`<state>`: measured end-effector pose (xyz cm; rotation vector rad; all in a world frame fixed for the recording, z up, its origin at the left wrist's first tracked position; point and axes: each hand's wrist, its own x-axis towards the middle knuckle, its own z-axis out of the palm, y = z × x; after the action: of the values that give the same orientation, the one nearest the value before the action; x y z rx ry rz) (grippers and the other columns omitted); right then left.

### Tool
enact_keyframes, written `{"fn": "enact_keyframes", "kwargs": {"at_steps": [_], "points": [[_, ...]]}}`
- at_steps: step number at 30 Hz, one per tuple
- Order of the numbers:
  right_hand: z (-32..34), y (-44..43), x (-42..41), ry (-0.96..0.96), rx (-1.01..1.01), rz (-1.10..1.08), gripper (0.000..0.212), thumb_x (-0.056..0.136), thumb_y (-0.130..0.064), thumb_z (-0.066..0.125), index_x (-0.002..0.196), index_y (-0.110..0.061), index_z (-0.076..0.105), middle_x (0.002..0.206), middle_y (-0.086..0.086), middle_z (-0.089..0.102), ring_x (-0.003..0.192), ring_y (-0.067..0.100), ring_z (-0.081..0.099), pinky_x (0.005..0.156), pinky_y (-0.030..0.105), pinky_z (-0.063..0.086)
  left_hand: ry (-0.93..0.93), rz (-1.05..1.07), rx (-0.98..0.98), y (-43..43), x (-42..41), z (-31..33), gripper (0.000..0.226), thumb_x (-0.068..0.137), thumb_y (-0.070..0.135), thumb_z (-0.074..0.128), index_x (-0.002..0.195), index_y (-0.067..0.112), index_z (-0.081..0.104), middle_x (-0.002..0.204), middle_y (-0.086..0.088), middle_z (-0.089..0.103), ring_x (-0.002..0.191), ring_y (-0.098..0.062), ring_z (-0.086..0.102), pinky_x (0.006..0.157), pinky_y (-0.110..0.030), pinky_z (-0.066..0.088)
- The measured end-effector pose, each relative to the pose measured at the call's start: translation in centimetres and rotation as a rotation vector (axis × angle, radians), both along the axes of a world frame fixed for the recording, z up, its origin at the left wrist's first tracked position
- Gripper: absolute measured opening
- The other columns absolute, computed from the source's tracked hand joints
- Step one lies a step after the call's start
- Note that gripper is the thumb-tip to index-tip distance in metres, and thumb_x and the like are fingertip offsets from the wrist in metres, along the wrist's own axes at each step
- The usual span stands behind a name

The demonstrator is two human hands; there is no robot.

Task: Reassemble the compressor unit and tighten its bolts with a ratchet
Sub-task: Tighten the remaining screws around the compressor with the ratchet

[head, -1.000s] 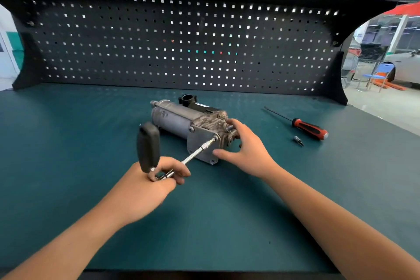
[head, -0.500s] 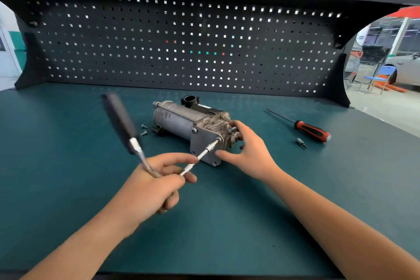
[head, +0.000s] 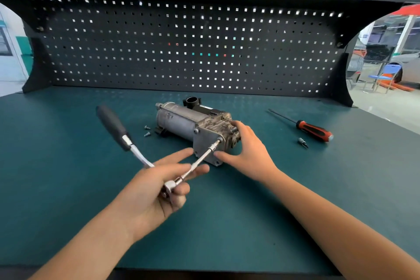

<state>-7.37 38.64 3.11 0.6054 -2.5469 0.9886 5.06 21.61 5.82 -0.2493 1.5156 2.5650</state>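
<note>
**Compressor unit at centre frame: ratchet swung through 1 stroke**
The unit is gripped at its right end by the right hand. The ratchet handle has been swung from upright toward the upper left. Its head is clasped by the left hand, 2 fingers straightened. Tightening is judged under way.

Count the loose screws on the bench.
2. The nearer screw and the farther screw lie on the bench just left of the compressor. Others may hide behind it.
</note>
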Motion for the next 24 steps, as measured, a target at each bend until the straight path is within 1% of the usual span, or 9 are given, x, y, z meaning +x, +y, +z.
{"fn": "enact_keyframes", "kwargs": {"at_steps": [3, 6, 10, 14, 17, 18, 20, 22, 24], "points": [[0.0, -0.2, 0.0, -0.002, -0.014, -0.005, 0.087, 0.075, -0.042, 0.073, 0.144, -0.020, 0.025, 0.141, -0.003, 0.039, 0.127, 0.015, 0.040, 0.096, 0.024, 0.033, -0.105, 0.014, 0.578, -0.2, 0.0, 0.3, 0.036, 0.069, 0.008, 0.053, 0.103, 0.000, 0.056, 0.086, -0.024, 0.066, 0.034, -0.005, 0.043, 0.029, -0.011, 0.034], [0.0, -0.2, -0.1, -0.005, -0.023, -0.006, 0.087, 0.074, -0.041, 0.073, 0.144, -0.019, 0.026, 0.139, -0.003, 0.040, 0.125, 0.015, 0.042, 0.092, 0.022, 0.032, -0.045, 0.029, 0.543, -0.1, 0.1, 0.4, 0.026, 0.071, 0.004, 0.049, 0.095, 0.002, 0.059, 0.083, -0.024, 0.065, 0.033, -0.003, 0.041, 0.029, -0.010, 0.034], [-0.1, -0.2, -0.3, -0.012, -0.036, -0.006, 0.086, 0.073, -0.041, 0.074, 0.143, -0.019, 0.028, 0.139, -0.004, 0.040, 0.125, 0.014, 0.042, 0.090, 0.019, 0.030, 0.129, 0.023, -0.292, -0.1, -0.1, 0.3, 0.046, 0.081, -0.014, 0.039, 0.080, 0.017, 0.073, 0.088, -0.013, 0.072, 0.032, -0.009, 0.035, 0.033, -0.016, 0.030], [-0.1, -0.2, -0.3, -0.020, -0.034, -0.006, 0.088, 0.073, -0.041, 0.075, 0.143, -0.019, 0.027, 0.140, -0.004, 0.040, 0.125, 0.014, 0.041, 0.090, 0.019, 0.029, 0.419, -0.013, -1.055, -1.5, 0.1, 1.2, 0.047, 0.082, -0.008, 0.041, 0.085, 0.030, 0.069, 0.077, 0.016, 0.068, 0.039, -0.010, 0.043, 0.040, -0.019, 0.034], [-0.1, -0.1, -0.3, -0.025, -0.035, -0.008, 0.088, 0.073, -0.041, 0.075, 0.144, -0.020, 0.026, 0.140, -0.004, 0.039, 0.125, 0.015, 0.041, 0.090, 0.020, 0.030, 0.676, -0.150, -2.039, -1.5, -0.3, 1.4, 0.035, 0.083, 0.006, 0.046, 0.108, 0.028, 0.055, 0.116, 0.013, 0.046, 0.074, -0.020, 0.057, 0.056, -0.028, 0.033], [-0.1, -0.1, -0.3, -0.027, -0.030, -0.008, 0.088, 0.073, -0.041, 0.074, 0.144, -0.020, 0.026, 0.141, -0.004, 0.039, 0.125, 0.015, 0.041, 0.090, 0.020, 0.030, 0.742, -0.197, -2.263, -1.4, -0.3, 1.4, 0.039, 0.083, 0.008, 0.048, 0.116, 0.030, 0.049, 0.122, 0.009, 0.038, 0.082, -0.021, 0.058, 0.058, -0.030, 0.032], [0.0, -0.1, -0.2, -0.026, -0.015, -0.007, 0.089, 0.073, -0.043, 0.074, 0.144, -0.019, 0.025, 0.142, -0.003, 0.038, 0.126, 0.016, 0.041, 0.091, 0.022, 0.032, 0.775, -0.137, -2.141, -1.7, -0.4, 1.4, 0.053, 0.083, 0.008, 0.048, 0.126, 0.039, 0.041, 0.118, 0.020, 0.041, 0.085, -0.013, 0.057, 0.060, -0.024, 0.033], [0.0, 0.0, -0.2, -0.026, -0.003, -0.010, 0.091, 0.072, -0.044, 0.074, 0.144, -0.020, 0.024, 0.141, -0.002, 0.037, 0.124, 0.016, 0.042, 0.090, 0.023, 0.033, 0.659, -0.109, -1.550, -2.1, -0.3, 1.9, 0.059, 0.087, 0.003, 0.046, 0.121, 0.051, 0.045, 0.109, 0.028, 0.057, 0.076, -0.002, 0.057, 0.065, -0.017, 0.043], [0.0, 0.1, -0.1, -0.037, 0.012, -0.006, 0.096, 0.069, -0.047, 0.076, 0.144, -0.021, 0.022, 0.139, -0.003, 0.036, 0.123, 0.016, 0.043, 0.090, 0.023, 0.034, 0.437, -0.001, -0.905, -2.1, -0.5, 1.2, 0.051, 0.090, -0.001, 0.049, 0.114, 0.043, 0.056, 0.101, 0.014, 0.070, 0.053, -0.003, 0.052, 0.055, -0.017, 0.048]]}}
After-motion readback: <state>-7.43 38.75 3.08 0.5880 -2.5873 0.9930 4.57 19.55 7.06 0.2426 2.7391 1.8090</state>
